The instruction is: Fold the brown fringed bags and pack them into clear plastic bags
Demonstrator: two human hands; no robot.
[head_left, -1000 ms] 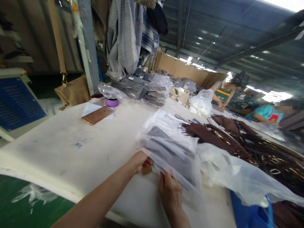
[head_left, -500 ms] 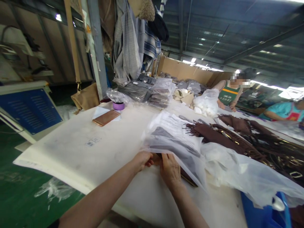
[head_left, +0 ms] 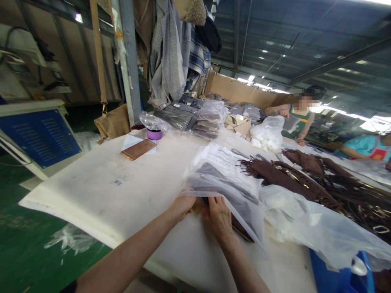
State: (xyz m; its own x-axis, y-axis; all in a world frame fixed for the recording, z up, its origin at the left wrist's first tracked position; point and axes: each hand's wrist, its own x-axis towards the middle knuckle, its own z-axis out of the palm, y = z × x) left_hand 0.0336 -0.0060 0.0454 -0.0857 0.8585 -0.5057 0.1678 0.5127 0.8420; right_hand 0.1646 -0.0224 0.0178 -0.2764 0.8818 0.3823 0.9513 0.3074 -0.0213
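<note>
A clear plastic bag (head_left: pixel 220 179) with dark folded fabric inside lies on the white-covered table, its open edge toward me. My left hand (head_left: pixel 184 204) is at the left of that edge, its fingers partly hidden under the plastic. My right hand (head_left: pixel 219 215) grips the bag's edge, fingertips at the plastic and the dark item. Between the hands a brown part of the contents shows. White printed sheets (head_left: pixel 229 160) lie at the bag's far side.
A phone (head_left: pixel 139 149) and a purple tape roll (head_left: pixel 154 134) lie at the left. Bagged garments (head_left: pixel 209 120) are stacked behind. Brown fringed pieces (head_left: pixel 275 173), loose plastic (head_left: pixel 305 207) and a blue bin (head_left: pixel 339 268) are at the right. Two people stand beyond.
My left hand has pushed slightly further under the plastic, and its fingers are more hidden. My right hand stays nearly in place. The person in green has raised a hand with a grey item.
</note>
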